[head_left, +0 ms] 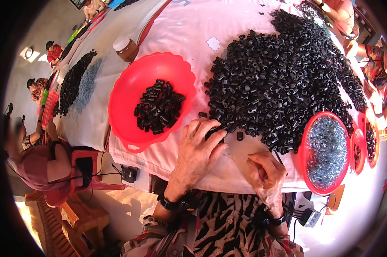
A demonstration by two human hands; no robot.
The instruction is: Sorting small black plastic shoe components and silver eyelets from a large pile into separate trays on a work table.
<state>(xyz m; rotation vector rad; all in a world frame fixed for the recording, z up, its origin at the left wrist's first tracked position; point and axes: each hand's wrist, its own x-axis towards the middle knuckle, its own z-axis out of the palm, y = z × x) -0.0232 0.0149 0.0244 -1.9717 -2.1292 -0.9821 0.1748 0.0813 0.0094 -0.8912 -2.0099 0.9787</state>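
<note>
Where the left hand (197, 147) bends over the near left fringe of a heap (279, 73) of black pieces (253, 115), the step in hand appears to be the taking up of pieces by the fingers. Left hand: half curled, fingers over one or more dark pieces; a firm hold cannot be told. Right hand (267, 173): drawn into a loose curl, thumb against fingers, above the near edge of the desk (185, 34); contents, if any, hidden. Next move, by judgement: calls for a light fingertip pinch on one piece, its neighbours left undisturbed. Heap: short, hollow, tube-like pieces, smooth, faintly glossy, probably moulded plastic, lying at all angles toward the desk's right side. Loose piece (240, 135): one, similar, just off the heap. Bowl (122, 94): red, smooth, scalloped rim, slotted tab, by the desk's near left corner; holds a small pile (159, 107) of black pieces. Basket (303, 154): red, oval, at the near edge, right of the right hand; filled with glinting, clear bluish parts (328, 152), exact form too small to tell. Desk cover: pale cloth, matte, lightly creased. Jar (128, 52): brown, white-lidded, beyond the bowl.
</note>
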